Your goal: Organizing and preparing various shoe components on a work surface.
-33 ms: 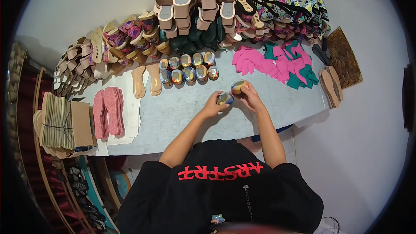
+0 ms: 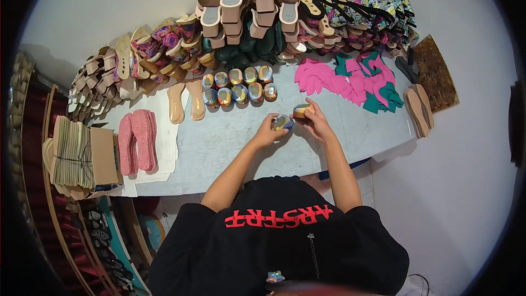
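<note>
Holding one patterned wedge heel (image 2: pixel 282 122) in the left hand (image 2: pixel 268 134) and another (image 2: pixel 302 111) in the right hand (image 2: pixel 316 123), each grip closed, above the worktop (image 2: pixel 230 142), probably compared as a pair

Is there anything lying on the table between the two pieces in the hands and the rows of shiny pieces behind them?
Nothing visible: only bare table separates the left hand's piece and right hand's piece from the rows.
</note>
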Demonstrator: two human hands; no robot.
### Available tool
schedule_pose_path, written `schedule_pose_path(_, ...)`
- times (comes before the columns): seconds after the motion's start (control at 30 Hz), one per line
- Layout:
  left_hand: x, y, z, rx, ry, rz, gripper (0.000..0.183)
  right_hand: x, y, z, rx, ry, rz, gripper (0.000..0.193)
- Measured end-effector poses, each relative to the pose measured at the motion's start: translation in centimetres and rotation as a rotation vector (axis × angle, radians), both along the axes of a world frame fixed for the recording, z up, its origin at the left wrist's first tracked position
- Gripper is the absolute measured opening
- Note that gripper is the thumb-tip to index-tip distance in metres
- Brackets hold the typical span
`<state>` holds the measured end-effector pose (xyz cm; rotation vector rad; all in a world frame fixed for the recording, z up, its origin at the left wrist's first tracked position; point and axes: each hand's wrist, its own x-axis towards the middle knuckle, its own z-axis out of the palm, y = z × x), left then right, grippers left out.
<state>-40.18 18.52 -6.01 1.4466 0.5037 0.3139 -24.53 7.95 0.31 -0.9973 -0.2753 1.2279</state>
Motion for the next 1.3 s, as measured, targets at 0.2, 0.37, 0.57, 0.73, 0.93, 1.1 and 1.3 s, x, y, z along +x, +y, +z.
schedule_pose_path(0.2, -2.3, 2.2, 3.3, -0.125, 0.148, 0.309, 0.056, 0.3, 3.6, -2.6, -0.141, -0.547, 0.06, 0.047)
schedule_pose_path(0.37, -4.7, 3.1, 3.6, -0.089, 0.098, 0.452, 0.056, -0.7, 8.6, -3.4, -0.146, -0.859, -0.128, 0.054)
schedule_pose_path(0.57, -7.7, 4.6, 4.3, -0.146, 0.04, 0.515, 0.055, 1.3, 12.4, -1.9, -0.043, -1.283, 0.278, 0.06)
schedule_pose_path(0.73, -8.7, 5.7, 7.1, -0.236, -0.047, 0.595, 0.054, 1.3, 12.8, -3.7, -0.032, -1.462, 0.103, 0.064)
schedule_pose_path(0.93, -11.5, 9.6, 7.4, -0.143, -0.122, 0.616, 0.066, -2.5, 12.1, -3.9, -0.219, -1.546, -0.091, 0.077)
schedule_pose_path(1.1, -13.0, 13.4, 7.8, -0.02, -0.184, 0.67, 0.069, -2.8, 12.3, -3.6, -0.214, -1.557, -0.15, 0.07)
schedule_pose_path(1.3, -13.5, 17.9, 8.6, 0.418, 0.027, 0.684, 0.07, -1.8, 12.2, -4.0, -0.127, -1.503, -0.054, 0.068)
